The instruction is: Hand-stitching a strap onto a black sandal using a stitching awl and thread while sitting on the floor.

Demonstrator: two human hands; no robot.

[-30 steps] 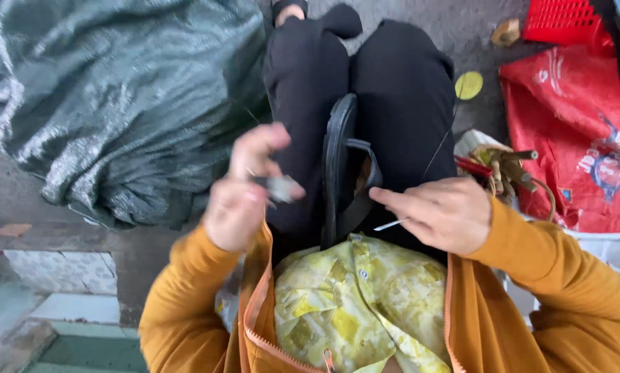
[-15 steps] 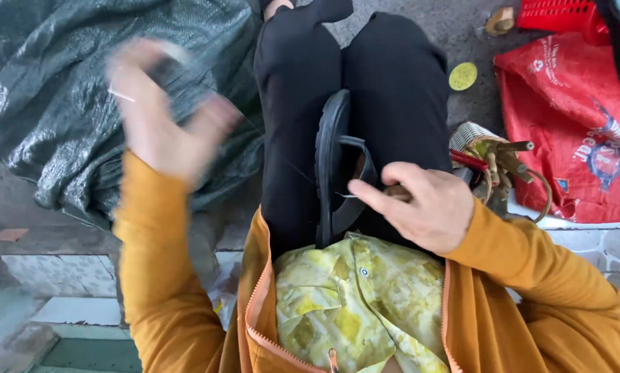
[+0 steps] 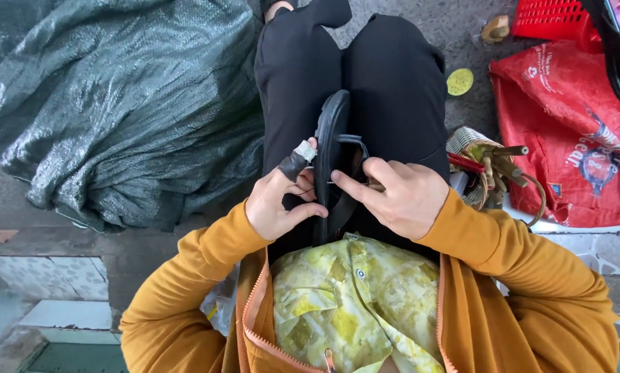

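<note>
1. Since the earlier frame, the left hand (image 3: 280, 200) has been brought down from its raised position beside the green tarpaulin bundle (image 3: 117, 103) and is now set against the black sandal (image 3: 332, 159).
2. The sandal is stood on edge between the knees of the black trousers (image 3: 393, 90), directly between the fingertips of both hands.
3. The left fingers are curled together against the sole's edge; a taped thumb (image 3: 297, 160) is pressed on it. Whether anything thin is pinched there cannot be told.
4. The right hand (image 3: 400, 197) is laid on the strap side, its index finger (image 3: 348, 185) extended onto the strap, the other fingers folded close.
5. A thin pale line is seen crossing the strap just at the fingertips; it may be thread or a needle.
6. Work on the strap is judged to be mid-way: the sandal is held and being handled, yet no finished join can be made out.
7. Beyond the right knuckles, a bunch of tools (image 3: 489, 166) and a red bag (image 3: 572, 131) are lying.
</note>
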